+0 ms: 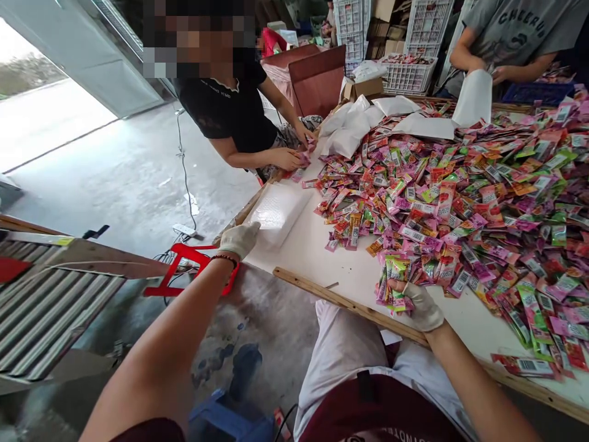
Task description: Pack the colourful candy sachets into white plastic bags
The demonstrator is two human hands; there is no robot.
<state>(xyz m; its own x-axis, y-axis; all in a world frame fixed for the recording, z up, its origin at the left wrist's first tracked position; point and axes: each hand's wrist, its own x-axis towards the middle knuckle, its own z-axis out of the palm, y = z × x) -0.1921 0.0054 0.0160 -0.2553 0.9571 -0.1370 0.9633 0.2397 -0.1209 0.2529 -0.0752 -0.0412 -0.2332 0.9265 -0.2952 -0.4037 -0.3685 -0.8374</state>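
My right hand (421, 305), in a white glove, grips a bundle of colourful sachets (393, 283) upright near the table's front edge. My left hand (240, 238), also gloved, rests on the near corner of a stack of clear plastic bags (278, 213) at the left end of the white table (331, 261). A large heap of pink, green and red sachets (483, 196) covers the table's right and middle.
A person in a black shirt (230, 110) handles sachets across the table corner. Another person in grey (510, 37) holds a white bag (473, 97). White bags (354, 126), white crates (407, 73), a red stool (184, 270) and a roller conveyor (46, 307) surround me.
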